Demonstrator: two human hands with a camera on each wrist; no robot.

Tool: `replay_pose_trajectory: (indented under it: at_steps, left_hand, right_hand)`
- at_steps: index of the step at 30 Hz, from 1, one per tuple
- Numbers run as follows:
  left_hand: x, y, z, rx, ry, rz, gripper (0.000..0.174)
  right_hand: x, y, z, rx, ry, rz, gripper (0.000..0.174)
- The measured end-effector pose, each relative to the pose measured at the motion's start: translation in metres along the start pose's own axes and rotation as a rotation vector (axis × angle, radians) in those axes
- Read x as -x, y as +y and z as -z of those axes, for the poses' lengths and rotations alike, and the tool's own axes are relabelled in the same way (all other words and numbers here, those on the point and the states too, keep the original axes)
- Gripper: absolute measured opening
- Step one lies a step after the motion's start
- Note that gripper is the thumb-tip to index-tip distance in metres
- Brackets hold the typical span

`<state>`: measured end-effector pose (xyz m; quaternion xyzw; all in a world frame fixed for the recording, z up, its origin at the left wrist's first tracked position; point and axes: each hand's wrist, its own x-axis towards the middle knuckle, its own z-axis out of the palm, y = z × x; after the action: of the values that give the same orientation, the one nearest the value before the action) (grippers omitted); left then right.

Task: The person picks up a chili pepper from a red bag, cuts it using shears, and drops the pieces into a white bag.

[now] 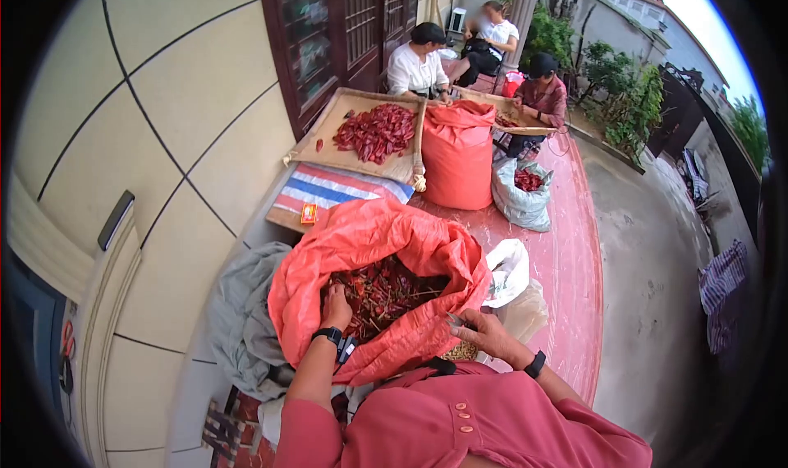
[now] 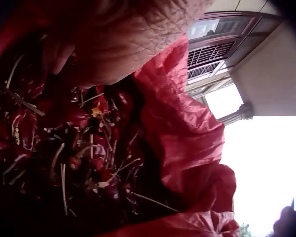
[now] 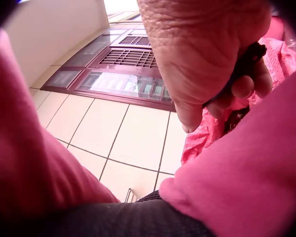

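A large red woven sack [image 1: 377, 226] stands wide-mouthed in front of me, filled with dried red chilies [image 1: 390, 291] and their stalks. My left hand [image 1: 336, 308] reaches inside the sack's left side, right over the chilies. In the left wrist view, stalks and broken chilies [image 2: 96, 143] lie beneath that hand [image 2: 133, 44], and its fingertips are mostly hidden. My right hand [image 1: 488, 337] is by the sack's right rim. Its fingers curl around a dark tool [image 3: 244, 64], whose small grey metal end shows in the head view; the tool's kind cannot be made out.
A tray [image 1: 328, 152] of red chilies rests on a striped covering at the back. Beside it stand a full red sack [image 1: 455, 160] and a pale sack [image 1: 523, 205] of chilies. White bags [image 1: 509, 271] lie right. Several people sit beyond; a tiled wall [image 1: 222, 131] runs along the left.
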<state>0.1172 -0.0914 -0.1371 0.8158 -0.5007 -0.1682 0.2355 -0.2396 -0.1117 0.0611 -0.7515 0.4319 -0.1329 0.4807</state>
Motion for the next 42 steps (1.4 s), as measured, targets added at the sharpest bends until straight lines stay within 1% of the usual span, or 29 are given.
replay_pose_trajectory:
  at_steps: [4,5,6,8,11,12,14,15,18,20,21,23,24,25,26,27,28,29,30,31,32,33,35,38,39,41,42]
  left_hand:
    - [-0.002,-0.012,-0.014,-0.135,0.023,-0.114,0.045]
    - [-0.001,-0.015,-0.014,-0.118,0.038,-0.098,0.040]
    - [-0.003,-0.012,-0.010,-0.129,-0.042,0.003,0.034]
    - [0.008,-0.009,0.002,-0.312,0.033,-0.203,0.027]
    - [0.005,-0.014,0.005,-0.437,0.100,-0.502,0.022]
    - [0.007,-0.013,0.005,-0.422,0.026,-0.467,0.020]
    - [0.010,-0.010,0.005,-0.391,-0.118,-0.394,0.016]
    - [0.011,-0.010,0.004,-0.431,-0.032,-0.378,0.012]
    - [0.013,-0.010,0.011,-0.433,0.050,-0.488,0.011]
    - [0.019,-0.005,0.015,-0.357,0.086,-0.461,0.015]
    - [0.023,-0.001,0.017,-0.319,0.106,-0.447,0.017]
    - [0.028,0.014,0.026,-0.094,0.179,-0.349,0.023]
    - [0.031,0.028,0.032,0.019,0.213,-0.300,0.026]
    - [0.038,0.050,0.046,0.035,0.167,-0.169,0.036]
    - [0.041,0.068,0.053,0.304,0.128,-0.177,0.038]
    - [0.044,0.084,0.058,0.572,0.087,-0.183,0.040]
    - [0.047,0.097,0.061,0.841,0.045,-0.187,0.042]
    - [0.049,0.108,0.062,0.994,-0.067,-0.176,0.047]
    - [0.054,0.123,0.069,1.162,-0.154,-0.114,0.040]
    - [0.054,0.128,0.067,1.106,-0.193,-0.147,0.038]
    - [0.054,0.131,0.065,1.050,-0.231,-0.178,0.035]
    - [0.058,0.138,0.071,1.066,-0.207,-0.153,0.028]
    - [0.057,0.132,0.065,1.159,-0.225,-0.128,0.028]
    - [0.061,0.125,0.065,1.233,-0.234,-0.068,0.028]
    - [0.062,0.124,0.066,1.246,-0.236,-0.046,0.028]
    - [0.064,0.123,0.067,1.210,-0.223,-0.077,0.027]
    - [0.064,0.123,0.069,1.192,-0.218,-0.093,0.027]
  right_hand:
    - [0.013,0.014,0.008,-0.053,0.076,-0.060,0.042]
    - [0.014,0.016,0.008,-0.072,0.092,-0.065,0.042]
    - [0.015,0.016,0.009,-0.081,0.111,-0.069,0.042]
    - [0.016,0.015,0.008,-0.099,0.140,-0.075,0.042]
    - [0.007,0.029,-0.002,-0.158,0.104,-0.096,0.041]
    - [0.004,0.030,-0.005,-0.179,0.089,-0.106,0.040]
    - [-0.004,0.026,-0.009,-0.164,0.036,-0.040,0.036]
    - [-0.008,0.020,-0.010,-0.159,0.016,-0.006,0.034]
    - [-0.018,0.011,-0.010,-0.158,-0.025,0.067,0.032]
    - [-0.026,0.003,-0.010,-0.149,-0.016,0.097,0.032]
    - [-0.031,-0.004,-0.009,-0.117,0.019,0.104,0.031]
    - [-0.040,-0.020,-0.009,-0.055,0.090,0.116,0.030]
    - [-0.049,-0.019,-0.012,-0.115,0.075,0.109,0.031]
    - [-0.062,-0.014,-0.017,-0.175,0.061,0.100,0.032]
    - [-0.075,-0.009,-0.022,-0.237,0.047,0.091,0.033]
    - [-0.087,-0.007,-0.030,-0.261,0.035,0.123,0.035]
    - [-0.095,-0.010,-0.039,-0.365,0.030,0.126,0.033]
    - [-0.102,-0.014,-0.048,-0.468,0.025,0.130,0.031]
    - [-0.108,-0.019,-0.056,-0.570,0.020,0.134,0.029]
    - [-0.109,-0.031,-0.059,-0.707,-0.023,0.114,0.022]
    - [-0.112,-0.026,-0.065,-0.761,-0.037,0.101,0.020]
    - [-0.117,-0.023,-0.070,-0.815,-0.053,0.089,0.019]
    - [-0.120,-0.015,-0.074,-0.866,-0.073,0.090,0.015]
    - [-0.110,-0.025,-0.071,-0.712,-0.005,0.118,0.011]
    - [-0.112,-0.020,-0.072,-0.570,0.053,0.197,0.010]
    - [-0.116,-0.009,-0.076,-0.283,0.170,0.347,0.009]
    - [-0.115,-0.012,-0.075,-0.255,0.180,0.356,0.008]
